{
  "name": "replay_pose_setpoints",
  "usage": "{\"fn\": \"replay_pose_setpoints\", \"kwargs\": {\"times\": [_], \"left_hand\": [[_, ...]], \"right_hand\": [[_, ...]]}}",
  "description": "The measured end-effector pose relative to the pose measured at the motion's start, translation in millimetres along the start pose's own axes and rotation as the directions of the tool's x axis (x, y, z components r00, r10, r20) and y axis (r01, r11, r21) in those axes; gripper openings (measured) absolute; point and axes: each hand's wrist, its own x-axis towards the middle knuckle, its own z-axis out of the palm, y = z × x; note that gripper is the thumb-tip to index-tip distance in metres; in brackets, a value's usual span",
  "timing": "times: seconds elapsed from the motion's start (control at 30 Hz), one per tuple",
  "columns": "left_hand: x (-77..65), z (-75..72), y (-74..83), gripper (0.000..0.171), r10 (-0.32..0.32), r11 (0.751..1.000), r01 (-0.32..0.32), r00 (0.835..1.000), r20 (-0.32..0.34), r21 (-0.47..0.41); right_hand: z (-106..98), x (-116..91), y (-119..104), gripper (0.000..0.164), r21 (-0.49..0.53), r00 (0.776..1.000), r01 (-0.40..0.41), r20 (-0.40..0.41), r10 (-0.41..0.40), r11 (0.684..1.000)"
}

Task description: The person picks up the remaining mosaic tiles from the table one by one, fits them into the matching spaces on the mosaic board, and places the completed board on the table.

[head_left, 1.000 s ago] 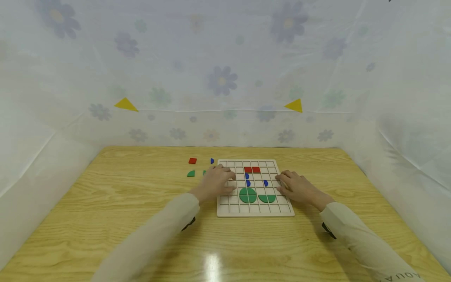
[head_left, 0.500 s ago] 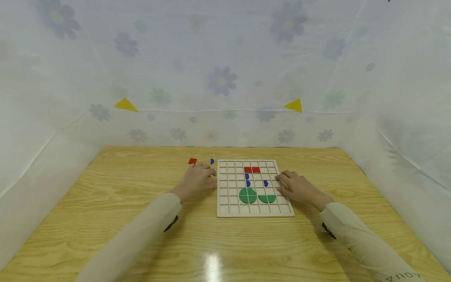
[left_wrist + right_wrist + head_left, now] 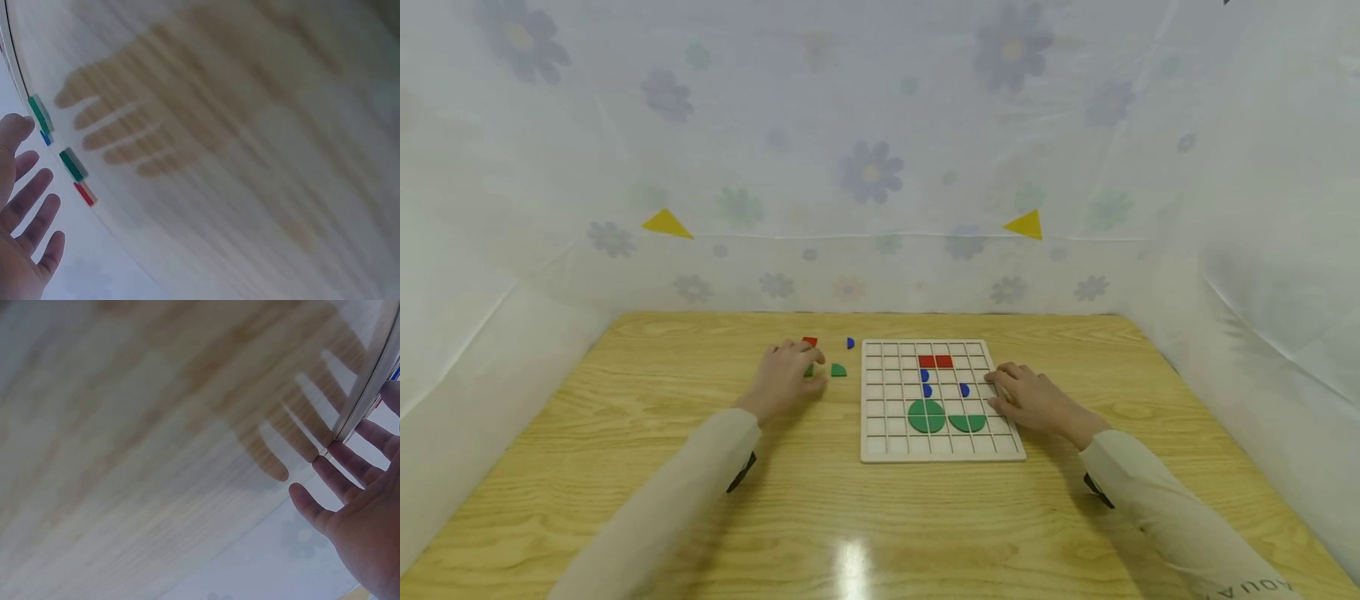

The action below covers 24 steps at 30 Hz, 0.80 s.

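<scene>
A wooden grid board (image 3: 887, 417) lies on the table with two red squares (image 3: 936, 361), three small blue pieces (image 3: 965, 389), a green circle (image 3: 927, 415) and a green half-disc (image 3: 967, 422) in it. My left hand (image 3: 786, 372) is left of the board with straight, spread fingers (image 3: 28, 200), over a green piece (image 3: 808, 372) it partly hides. A second green piece (image 3: 838, 370), a red square (image 3: 809, 342) and a blue piece (image 3: 851, 342) lie close by. My right hand (image 3: 1026, 397) rests flat, its fingers (image 3: 350, 459) against the board's right edge (image 3: 369, 381).
The wooden table (image 3: 625, 433) is walled in by a white flowered sheet (image 3: 872, 175) at the back and both sides. Two yellow triangles (image 3: 666, 222) are fixed to the back sheet.
My left hand left the board's left side and slid left onto the table, over the loose pieces there. The right hand and the board's pieces stayed put.
</scene>
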Motion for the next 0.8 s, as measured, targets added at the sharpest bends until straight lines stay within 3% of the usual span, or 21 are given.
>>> {"fn": "replay_pose_setpoints", "kwargs": {"times": [0.33, 0.8], "left_hand": [[-3.7, -4.4, -10.2, 0.036, -0.08, 0.996, 0.077, 0.995, 0.068, 0.039], [-3.9, -4.6, -19.8, 0.032, -0.139, 0.99, 0.135, 0.983, 0.12, 0.042]], "right_hand": [[0.3, 0.7, -0.5, 0.039, -0.002, 1.0, -0.011, 0.009, 0.012, 1.0], [-0.5, 1.6, -3.6, 0.036, -0.015, 1.0, 0.008, -0.015, -0.009, 1.0]]}}
